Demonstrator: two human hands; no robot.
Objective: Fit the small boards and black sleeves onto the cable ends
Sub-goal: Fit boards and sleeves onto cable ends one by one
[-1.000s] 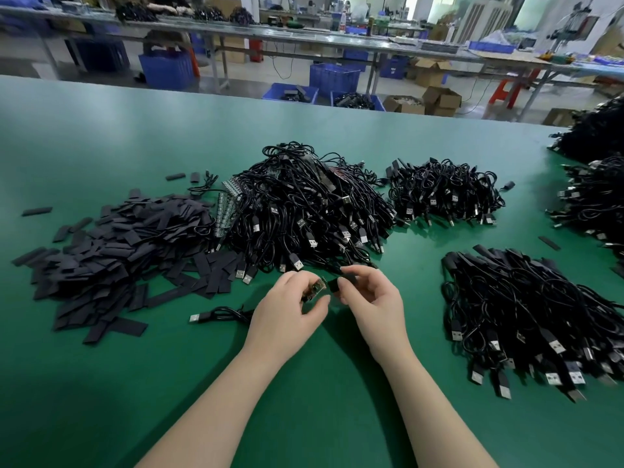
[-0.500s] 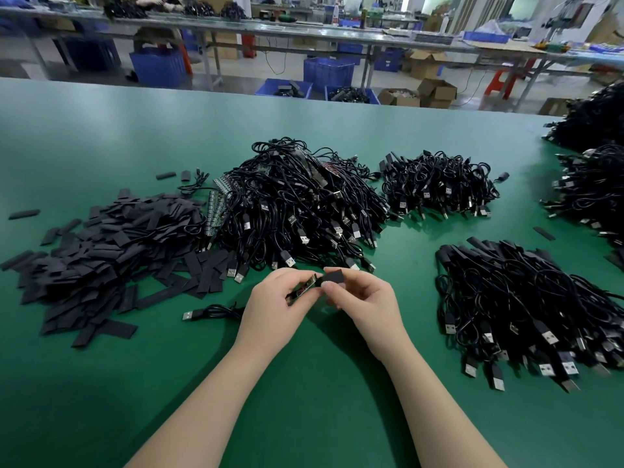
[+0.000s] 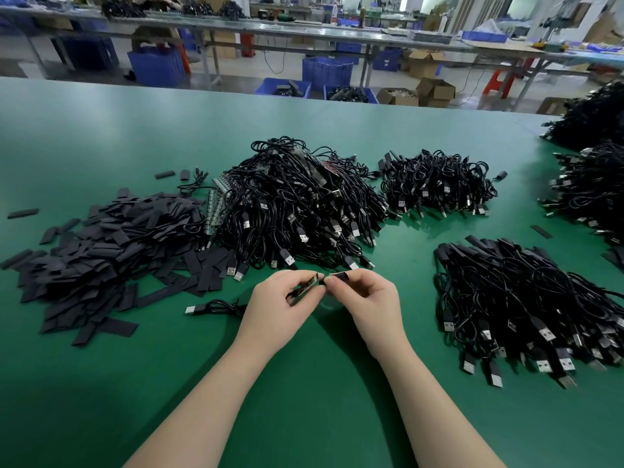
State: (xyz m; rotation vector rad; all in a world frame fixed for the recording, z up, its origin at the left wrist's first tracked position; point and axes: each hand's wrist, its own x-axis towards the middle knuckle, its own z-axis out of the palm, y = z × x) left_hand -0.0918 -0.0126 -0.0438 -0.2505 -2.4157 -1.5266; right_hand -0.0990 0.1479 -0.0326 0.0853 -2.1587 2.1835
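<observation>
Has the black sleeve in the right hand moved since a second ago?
Yes. The black sleeve in the right hand has closed leftward onto the small board, judged against the loose cable.

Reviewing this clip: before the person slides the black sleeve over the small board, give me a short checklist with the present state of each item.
1. Left hand grips the small brownish circuit board: ok.
2. Right hand pinches the short black flat sleeve: ok.
3. Sleeve end close to the board's tip: ok, they nearly meet.
4. Sleeve mouth open enough to take the board: cannot tell, fingers hide it.
5. Board joined to the loose black USB cable lying on the green table: cannot tell, the left hand covers the junction.
6. More sleeves within reach in the heap of black flat sleeves: ok.
</observation>
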